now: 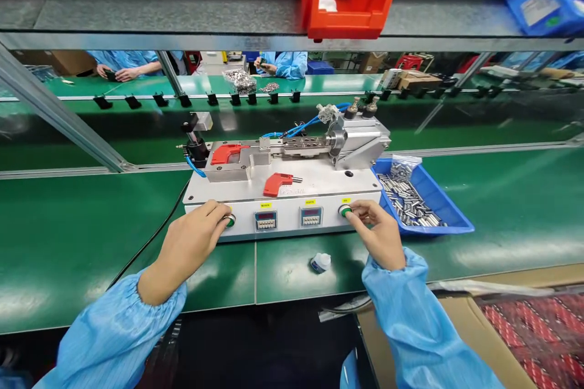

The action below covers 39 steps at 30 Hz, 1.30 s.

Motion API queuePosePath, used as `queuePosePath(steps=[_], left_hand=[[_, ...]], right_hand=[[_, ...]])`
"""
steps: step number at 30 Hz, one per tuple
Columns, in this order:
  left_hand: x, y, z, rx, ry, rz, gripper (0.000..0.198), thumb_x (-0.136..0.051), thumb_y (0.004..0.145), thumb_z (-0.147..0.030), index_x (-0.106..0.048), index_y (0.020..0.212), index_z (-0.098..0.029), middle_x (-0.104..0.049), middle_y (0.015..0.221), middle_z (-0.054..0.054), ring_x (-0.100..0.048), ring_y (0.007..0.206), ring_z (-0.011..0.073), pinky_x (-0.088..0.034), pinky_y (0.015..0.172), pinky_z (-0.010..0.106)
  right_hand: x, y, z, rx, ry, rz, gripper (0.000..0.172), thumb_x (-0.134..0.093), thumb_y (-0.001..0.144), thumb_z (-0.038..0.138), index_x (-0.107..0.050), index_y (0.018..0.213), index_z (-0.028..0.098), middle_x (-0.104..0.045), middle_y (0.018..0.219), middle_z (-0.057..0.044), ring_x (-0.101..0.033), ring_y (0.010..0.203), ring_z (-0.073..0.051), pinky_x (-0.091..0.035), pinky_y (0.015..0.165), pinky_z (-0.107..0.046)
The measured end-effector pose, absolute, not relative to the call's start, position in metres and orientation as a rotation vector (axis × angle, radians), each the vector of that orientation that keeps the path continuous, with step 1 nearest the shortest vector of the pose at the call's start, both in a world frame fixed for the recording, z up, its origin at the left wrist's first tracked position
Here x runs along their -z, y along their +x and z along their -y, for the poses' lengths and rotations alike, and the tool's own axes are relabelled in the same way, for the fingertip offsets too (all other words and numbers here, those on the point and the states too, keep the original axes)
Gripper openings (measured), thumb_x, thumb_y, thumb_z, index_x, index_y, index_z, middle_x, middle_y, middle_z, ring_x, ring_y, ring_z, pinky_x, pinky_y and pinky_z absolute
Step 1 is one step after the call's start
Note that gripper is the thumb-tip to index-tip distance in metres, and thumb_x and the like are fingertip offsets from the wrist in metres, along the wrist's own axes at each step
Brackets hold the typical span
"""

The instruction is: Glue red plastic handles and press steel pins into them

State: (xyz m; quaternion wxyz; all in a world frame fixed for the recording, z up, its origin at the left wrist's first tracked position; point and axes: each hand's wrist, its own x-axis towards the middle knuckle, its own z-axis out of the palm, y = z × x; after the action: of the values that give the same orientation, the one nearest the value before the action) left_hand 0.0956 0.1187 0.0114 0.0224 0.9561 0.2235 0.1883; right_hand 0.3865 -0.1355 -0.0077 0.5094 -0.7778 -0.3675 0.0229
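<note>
A white bench machine [292,223] stands on the green table. My left hand [189,246] is at its front left, fingers closed together and touching a green button [230,220]. At the front right, the thumb of my right hand [378,234] touches another green button [345,210]; its fingers are curled, and nothing shows in them. One red handle-shaped part [224,154] sits in the fixture at the machine's left. Another red part [277,184] with a metal pin lies loose on the machine's top plate. Between the two buttons are two small counter displays.
A blue tray [456,222] of metal cylinders sits right of the machine. A small white and blue container [320,262] lies in front. Overhead, a shelf [182,9] holds red and blue bins. People in blue sleeves work beyond. A box of red parts is at lower right.
</note>
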Motion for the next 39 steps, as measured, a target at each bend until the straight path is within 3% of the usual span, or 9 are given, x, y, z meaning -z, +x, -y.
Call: queuePosePath(steps=[9,13,17,21,24,29,35,37,39], left_hand=[[-0.007,0.093,-0.112,-0.600,2.841,-0.699,0.017,-0.045,0.104,-0.028,-0.061,0.107,-0.025,-0.068,0.101,0.003,-0.070,0.078,0.0199,-0.047,0.058,0.030],[-0.010,0.094,-0.106,-0.811,2.826,-0.555,0.018,-0.045,0.108,-0.031,-0.061,0.107,-0.023,-0.069,0.104,0.007,-0.070,0.091,0.0234,-0.054,0.073,0.034],[-0.029,0.124,-0.096,-0.936,2.836,-0.371,0.019,-0.049,0.109,-0.034,-0.061,0.115,-0.021,-0.068,0.114,0.012,-0.068,0.104,0.0276,-0.056,0.086,0.038],[-0.051,0.177,-0.087,-0.738,2.940,-0.493,0.027,-0.052,0.107,-0.031,-0.056,0.130,-0.018,-0.063,0.130,0.016,-0.067,0.112,0.0302,-0.058,0.087,0.040],[-0.063,0.207,-0.086,-0.445,2.998,-0.611,0.032,-0.054,0.107,-0.029,-0.053,0.137,-0.017,-0.063,0.128,0.016,-0.068,0.114,0.0314,-0.058,0.082,0.038],[-0.068,0.205,-0.091,-0.247,2.997,-0.530,0.019,-0.053,0.106,-0.026,-0.060,0.123,-0.021,-0.064,0.127,0.012,-0.072,0.100,0.0268,-0.057,0.073,0.034],[-0.041,0.118,-0.105,-0.589,2.869,-0.484,0.021,-0.051,0.100,-0.028,-0.062,0.118,-0.024,-0.069,0.118,0.008,-0.071,0.096,0.0229,-0.057,0.076,0.032],[-0.028,0.074,-0.124,-0.650,2.764,-0.637,0.023,-0.051,0.097,-0.034,-0.063,0.114,-0.023,-0.072,0.107,0.006,-0.070,0.085,0.0212,-0.057,0.074,0.032],[-0.019,0.030,-0.151,-0.543,2.676,-0.969,0.028,-0.058,0.091,-0.042,-0.065,0.108,-0.022,-0.069,0.081,0.001,-0.064,0.062,0.0191,-0.053,0.062,0.031]], right_hand=[[0.040,0.361,0.138,0.040,-1.841,0.720,0.043,-0.065,0.088,0.065,-0.066,0.094,0.022,-0.069,0.077,-0.004,-0.061,0.067,-0.019,-0.053,0.066,-0.032],[0.067,0.347,0.153,-0.128,-1.923,0.794,0.050,-0.061,0.089,0.071,-0.066,0.079,0.023,-0.063,0.064,-0.002,-0.054,0.057,-0.017,-0.048,0.059,-0.031],[0.076,0.346,0.154,-0.185,-1.961,0.812,0.054,-0.057,0.088,0.075,-0.067,0.075,0.023,-0.059,0.060,-0.002,-0.053,0.056,-0.018,-0.045,0.057,-0.032],[0.074,0.349,0.148,-0.167,-1.990,0.824,0.058,-0.055,0.087,0.078,-0.066,0.073,0.023,-0.061,0.062,-0.003,-0.054,0.058,-0.018,-0.046,0.059,-0.032],[0.073,0.349,0.148,-0.155,-1.997,0.841,0.059,-0.054,0.087,0.078,-0.067,0.075,0.023,-0.063,0.063,-0.003,-0.056,0.059,-0.019,-0.047,0.060,-0.032],[0.074,0.353,0.149,-0.128,-1.987,0.874,0.058,-0.054,0.089,0.077,-0.069,0.077,0.023,-0.064,0.062,-0.003,-0.057,0.057,-0.019,-0.048,0.058,-0.032],[0.081,0.357,0.149,-0.103,-1.943,0.886,0.048,-0.056,0.092,0.067,-0.071,0.078,0.024,-0.066,0.061,-0.003,-0.056,0.054,-0.018,-0.048,0.058,-0.032],[0.084,0.357,0.150,-0.098,-1.928,0.880,0.042,-0.057,0.094,0.061,-0.072,0.080,0.023,-0.067,0.063,-0.003,-0.057,0.055,-0.018,-0.047,0.059,-0.031],[0.086,0.354,0.151,-0.103,-1.920,0.880,0.035,-0.059,0.095,0.052,-0.072,0.081,0.023,-0.069,0.067,-0.003,-0.058,0.057,-0.018,-0.046,0.060,-0.030]])
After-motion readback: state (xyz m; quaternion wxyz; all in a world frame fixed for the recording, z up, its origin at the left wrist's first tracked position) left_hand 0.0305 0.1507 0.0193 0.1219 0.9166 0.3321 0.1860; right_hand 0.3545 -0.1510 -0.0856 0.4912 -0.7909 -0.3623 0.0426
